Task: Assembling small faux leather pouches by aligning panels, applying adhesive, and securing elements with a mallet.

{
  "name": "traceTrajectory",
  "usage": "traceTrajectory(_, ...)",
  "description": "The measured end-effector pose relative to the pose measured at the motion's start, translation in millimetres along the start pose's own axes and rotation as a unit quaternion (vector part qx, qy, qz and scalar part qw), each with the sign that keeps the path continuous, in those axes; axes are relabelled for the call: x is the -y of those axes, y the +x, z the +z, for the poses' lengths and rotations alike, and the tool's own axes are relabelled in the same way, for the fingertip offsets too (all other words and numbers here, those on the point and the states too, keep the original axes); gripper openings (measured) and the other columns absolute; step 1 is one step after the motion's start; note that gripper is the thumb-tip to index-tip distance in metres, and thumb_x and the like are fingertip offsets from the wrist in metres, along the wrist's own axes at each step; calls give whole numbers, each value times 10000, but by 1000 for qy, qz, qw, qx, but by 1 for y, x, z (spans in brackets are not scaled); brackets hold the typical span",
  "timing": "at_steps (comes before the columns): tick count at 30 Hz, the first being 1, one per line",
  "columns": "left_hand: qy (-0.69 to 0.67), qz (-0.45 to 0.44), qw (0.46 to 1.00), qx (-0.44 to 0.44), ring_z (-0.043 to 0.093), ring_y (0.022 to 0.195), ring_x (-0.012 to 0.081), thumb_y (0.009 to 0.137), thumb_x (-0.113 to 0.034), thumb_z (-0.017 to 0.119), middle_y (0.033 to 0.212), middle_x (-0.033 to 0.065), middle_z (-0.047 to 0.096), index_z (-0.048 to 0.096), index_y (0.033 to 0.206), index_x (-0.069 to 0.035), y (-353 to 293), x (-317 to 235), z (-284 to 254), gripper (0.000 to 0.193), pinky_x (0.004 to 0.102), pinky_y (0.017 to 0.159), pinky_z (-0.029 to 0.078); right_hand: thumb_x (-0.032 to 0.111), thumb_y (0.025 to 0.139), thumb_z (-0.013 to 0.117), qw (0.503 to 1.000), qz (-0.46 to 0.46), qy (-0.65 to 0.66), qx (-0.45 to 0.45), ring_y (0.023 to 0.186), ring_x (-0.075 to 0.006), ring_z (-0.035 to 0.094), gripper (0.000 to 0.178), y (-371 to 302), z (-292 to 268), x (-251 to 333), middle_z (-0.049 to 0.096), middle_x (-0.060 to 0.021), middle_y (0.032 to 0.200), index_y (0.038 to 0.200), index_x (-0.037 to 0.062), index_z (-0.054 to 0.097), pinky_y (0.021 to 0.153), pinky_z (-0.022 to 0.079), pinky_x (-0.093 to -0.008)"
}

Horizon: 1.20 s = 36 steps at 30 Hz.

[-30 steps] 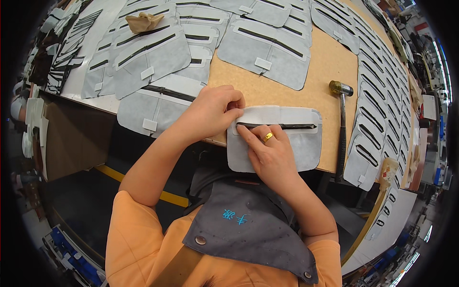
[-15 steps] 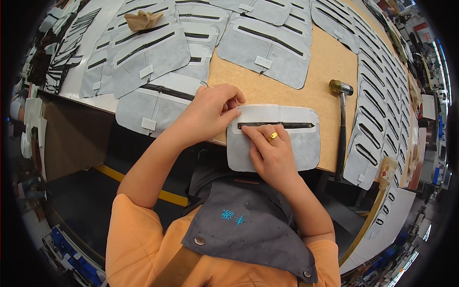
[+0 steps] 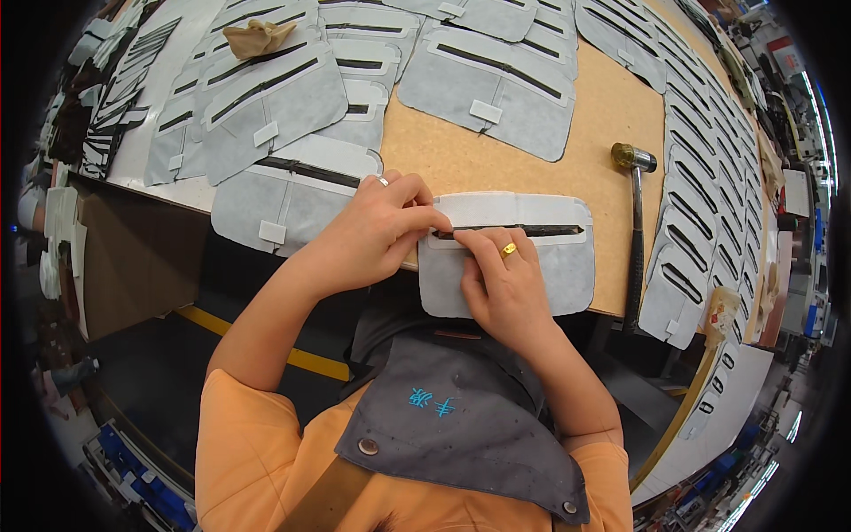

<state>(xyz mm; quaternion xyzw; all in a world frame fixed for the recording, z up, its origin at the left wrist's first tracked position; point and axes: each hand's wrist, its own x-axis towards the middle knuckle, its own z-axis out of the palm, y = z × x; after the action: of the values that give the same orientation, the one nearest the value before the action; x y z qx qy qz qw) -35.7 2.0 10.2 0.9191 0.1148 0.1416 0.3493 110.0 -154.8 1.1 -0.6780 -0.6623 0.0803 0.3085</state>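
In front of me a light grey fabric panel (image 3: pixel 532 282) lies at the table's front edge, its near part overhanging. A long black strip (image 3: pixel 554 230) runs across it inside a pale frame. My left hand (image 3: pixel 381 226) comes in from the left, thumb and forefinger closed together at the strip's left end; what is between the fingertips is hidden. My right hand (image 3: pixel 507 279), with a gold ring, rests on the panel. Its fingers are bent and closed against the fabric, the forefinger's tip by the same end of the strip. Both sets of fingertips nearly touch.
A mallet (image 3: pixel 636 230) with a black handle lies to the right. Overlapping rows of similar panels (image 3: pixel 496 84) cover the far and left table, with more panels (image 3: pixel 678 266) along the right. A crumpled beige cloth (image 3: pixel 257 40) sits on the left stack.
My left hand has come down from the panel's upper left edge to the left end of the black strip, beside the right fingertips. The right hand has barely shifted.
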Motion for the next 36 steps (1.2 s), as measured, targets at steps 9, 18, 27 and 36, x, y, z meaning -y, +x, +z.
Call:
traceTrajectory(9,22,44,997,52,549,885,236,778,-39,647,919,47,562,675,927,-111,6,1,-10,167,346,794,408,16,775,596,1000,13,6,14,934,-286,535,413,3,-2,1,573,-108,1035,1185,29,547,819,441,-391)
traceTrajectory(18,-4,79,995,60,576,844,275,776,-57,674,877,74,572,654,917,-80,16,9,-12,144,362,748,466,26,779,598,1000,21,5,5,936,-296,535,400,2,-1,2,567,-118,1042,1176,28,543,811,440,-390)
traceTrajectory(27,-71,-46,996,-16,585,808,268,833,9,621,913,100,586,624,994,-31,3,0,-10,166,343,706,483,33,787,624,999,-27,8,-32,827,-264,557,242,15,1,2,582,-94,921,1028,19,600,732,453,-369)
traceTrajectory(36,15,32,999,-26,545,953,271,793,12,638,1004,77,590,618,997,-43,-9,6,-5,212,362,835,441,13,782,663,1000,-7,4,-9,807,-273,579,167,19,3,4,593,-93,874,946,20,633,711,474,-365)
